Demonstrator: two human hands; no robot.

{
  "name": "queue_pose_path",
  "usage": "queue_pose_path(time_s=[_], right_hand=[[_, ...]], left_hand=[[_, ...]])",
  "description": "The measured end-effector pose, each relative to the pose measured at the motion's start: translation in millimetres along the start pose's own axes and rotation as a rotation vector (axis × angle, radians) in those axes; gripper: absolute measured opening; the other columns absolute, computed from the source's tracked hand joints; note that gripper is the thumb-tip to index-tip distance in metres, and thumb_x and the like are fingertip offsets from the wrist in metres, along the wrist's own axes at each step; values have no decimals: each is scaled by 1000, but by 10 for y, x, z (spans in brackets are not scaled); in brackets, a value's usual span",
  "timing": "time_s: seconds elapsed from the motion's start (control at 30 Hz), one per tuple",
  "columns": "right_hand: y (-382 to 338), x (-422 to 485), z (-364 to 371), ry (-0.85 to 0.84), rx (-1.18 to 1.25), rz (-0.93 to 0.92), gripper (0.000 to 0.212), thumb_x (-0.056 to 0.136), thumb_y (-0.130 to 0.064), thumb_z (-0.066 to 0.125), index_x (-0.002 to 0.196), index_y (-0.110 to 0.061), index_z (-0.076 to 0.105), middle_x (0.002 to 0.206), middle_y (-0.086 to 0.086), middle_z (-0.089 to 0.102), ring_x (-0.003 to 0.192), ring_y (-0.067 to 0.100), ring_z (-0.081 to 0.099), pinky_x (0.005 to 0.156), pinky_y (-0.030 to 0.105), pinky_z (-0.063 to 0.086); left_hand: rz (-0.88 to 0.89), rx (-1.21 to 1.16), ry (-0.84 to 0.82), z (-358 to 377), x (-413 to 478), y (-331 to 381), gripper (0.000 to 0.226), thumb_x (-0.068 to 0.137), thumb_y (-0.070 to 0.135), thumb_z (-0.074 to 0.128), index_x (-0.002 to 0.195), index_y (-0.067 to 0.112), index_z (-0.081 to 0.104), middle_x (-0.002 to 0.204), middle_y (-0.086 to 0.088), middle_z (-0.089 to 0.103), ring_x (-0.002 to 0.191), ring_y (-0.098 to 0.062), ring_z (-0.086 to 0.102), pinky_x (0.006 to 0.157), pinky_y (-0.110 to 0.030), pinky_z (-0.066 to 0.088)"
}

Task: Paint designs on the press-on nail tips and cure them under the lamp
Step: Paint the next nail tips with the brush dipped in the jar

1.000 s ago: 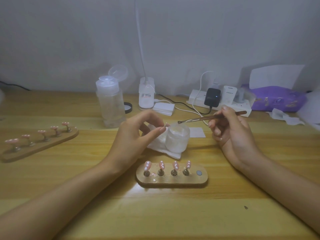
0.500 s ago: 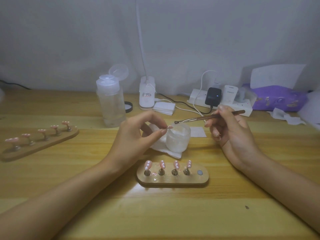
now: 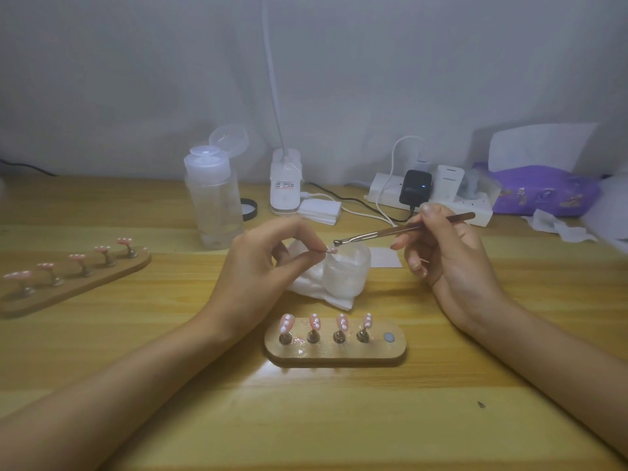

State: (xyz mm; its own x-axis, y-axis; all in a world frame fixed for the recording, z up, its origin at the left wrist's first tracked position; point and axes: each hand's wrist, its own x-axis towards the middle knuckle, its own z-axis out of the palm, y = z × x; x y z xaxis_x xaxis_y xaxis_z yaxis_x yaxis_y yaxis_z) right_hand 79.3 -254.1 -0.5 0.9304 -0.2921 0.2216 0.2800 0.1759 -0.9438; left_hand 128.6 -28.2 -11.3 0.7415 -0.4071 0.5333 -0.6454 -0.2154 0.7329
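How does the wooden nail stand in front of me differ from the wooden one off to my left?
The near oval wooden stand carries four pink tips standing upright, its fifth spot bare; the left wooden stand carries five, lying flatter. The near stand sits square-on; the left one runs diagonally. Both hold pink tips on small metal pegs.

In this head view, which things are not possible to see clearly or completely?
Head view:
Nail tip pinched by the left hand: too small, its design is unreadable.
Metal tool in the right hand: contact of its end with the nail tip cannot be told.
Frosted jar: cloudy wall hides the contents.
Lamp: top edge cuts off its neck and head.
Wooden holder at left: left edge cuts its end.
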Motion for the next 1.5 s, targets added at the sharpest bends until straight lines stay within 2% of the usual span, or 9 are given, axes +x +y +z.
queue_pose_path(time_s=[0.13, 0.27, 0.47, 0.6, 0.73, 0.87, 1.0, 1.13, 1.5], right_hand=[[9, -4, 5, 2, -46, -1, 27, 103, -26, 48, 78, -16, 53, 65, 10, 69, 43, 11, 48, 40, 18, 35], [4, 0, -3, 30, -14, 9, 30, 101, -30, 51, 73, -22, 58, 64, 8, 69, 42, 10, 47, 39, 16, 33], [20, 13, -16, 24, -52, -10, 27, 103, -26, 48, 79, -16, 52, 63, 8, 69, 41, 9, 45, 37, 15, 30], [11, 1, -10, -21, -48, -24, 25, 96, -36, 53, 79, -18, 53, 66, 7, 70, 42, 10, 47, 38, 16, 31], [31, 14, -22, 23, -67, -6, 26, 102, -29, 50, 79, -16, 52, 65, 8, 70, 41, 9, 45, 39, 16, 30], [20, 12, -14, -23, -57, -26, 25, 96, -37, 53, 80, -18, 53, 67, 7, 71, 41, 10, 46, 38, 16, 30], [36, 24, -22, 8, -79, -17, 25, 102, -28, 49, 81, -16, 51, 66, 8, 71, 40, 9, 44, 37, 16, 30], [24, 15, -13, -26, -58, -38, 24, 96, -36, 52, 81, -18, 52, 67, 7, 71, 41, 9, 45, 37, 15, 30], [32, 15, -23, -17, -99, -38, 25, 104, -27, 47, 82, -16, 52, 67, 7, 71, 41, 10, 45, 38, 16, 31]], left_hand=[[7, 14, -2, -2, -5, -4, 11, 88, 12, 73, 83, 21, 70, 91, 9, 70, 57, -8, 46, 60, -14, 37], [19, 27, -8, -1, -6, 4, 10, 89, 10, 72, 83, 18, 69, 90, 8, 68, 59, -9, 45, 60, -15, 36], [33, 31, -6, 1, -9, 10, 8, 89, 10, 72, 84, 16, 69, 90, 7, 67, 57, -9, 41, 58, -16, 36], [33, 36, -2, 4, -7, 4, 8, 89, 11, 72, 84, 16, 68, 89, 8, 67, 57, -9, 40, 58, -16, 35], [38, 46, 0, 3, -7, -2, 9, 89, 11, 72, 84, 17, 68, 89, 9, 66, 58, -9, 41, 58, -15, 34], [48, 58, 0, 4, -5, 0, 9, 89, 10, 72, 84, 17, 68, 88, 10, 66, 60, -9, 42, 58, -15, 35], [53, 60, 4, 3, -2, 3, 8, 89, 9, 72, 84, 15, 69, 88, 9, 66, 62, -8, 44, 59, -14, 35], [57, 60, 2, 9, -2, 6, 8, 89, 9, 72, 84, 15, 68, 88, 9, 67, 62, -7, 45, 59, -14, 35], [55, 52, 1, 1, -4, -1, 10, 89, 7, 72, 84, 15, 68, 88, 9, 67, 60, -6, 45, 58, -13, 35]])
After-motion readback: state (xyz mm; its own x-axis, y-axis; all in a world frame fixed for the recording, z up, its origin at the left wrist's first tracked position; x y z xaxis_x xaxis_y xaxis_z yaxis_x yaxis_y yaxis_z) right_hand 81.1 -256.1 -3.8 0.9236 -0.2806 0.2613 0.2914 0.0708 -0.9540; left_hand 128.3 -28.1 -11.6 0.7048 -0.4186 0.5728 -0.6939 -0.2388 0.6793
